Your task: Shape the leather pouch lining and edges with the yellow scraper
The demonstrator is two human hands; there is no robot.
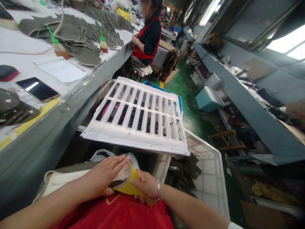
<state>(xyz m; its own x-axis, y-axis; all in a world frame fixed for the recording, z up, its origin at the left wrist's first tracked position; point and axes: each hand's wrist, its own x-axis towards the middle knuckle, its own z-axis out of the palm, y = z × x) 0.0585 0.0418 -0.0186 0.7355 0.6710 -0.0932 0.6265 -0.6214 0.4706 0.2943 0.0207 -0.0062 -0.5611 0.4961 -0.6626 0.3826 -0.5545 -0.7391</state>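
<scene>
My left hand [105, 178] lies flat, fingers stretched out, pressing on top of a yellow and pale sheet-like piece [127, 184] held over my red apron [119, 213]. My right hand [145, 184] grips the right edge of that same piece, thumb on top and fingers curled under it. A silver bracelet [158, 189] sits on my right wrist. A dark patch shows on the piece between the two hands.
A white slatted grid [140, 114] lies just ahead over a bin. A white crate [207, 178] with dark scraps stands right. The long workbench [35, 140] on the left carries a phone [38, 89], glue bottles [58, 46] and grey cut pieces. A person in a red apron [147, 38] works farther along.
</scene>
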